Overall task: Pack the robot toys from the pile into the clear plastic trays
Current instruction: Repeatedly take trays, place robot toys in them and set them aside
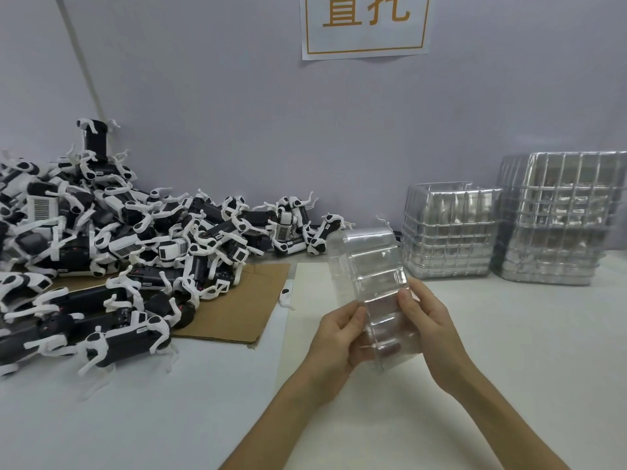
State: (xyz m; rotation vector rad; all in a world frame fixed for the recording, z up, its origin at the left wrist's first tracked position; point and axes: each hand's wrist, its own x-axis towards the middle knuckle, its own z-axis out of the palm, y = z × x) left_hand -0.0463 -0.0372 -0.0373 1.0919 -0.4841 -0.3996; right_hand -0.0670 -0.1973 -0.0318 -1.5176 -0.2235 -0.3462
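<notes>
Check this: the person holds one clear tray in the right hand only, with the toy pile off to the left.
Wrong: in the head view both the left hand and right hand grip the clear tray. The toy pile is to the left.

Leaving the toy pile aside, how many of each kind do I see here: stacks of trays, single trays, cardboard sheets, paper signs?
Stacks of trays: 2
Single tray, held by the left hand and the right hand: 1
Cardboard sheet: 1
Paper sign: 1
Total: 5
</notes>
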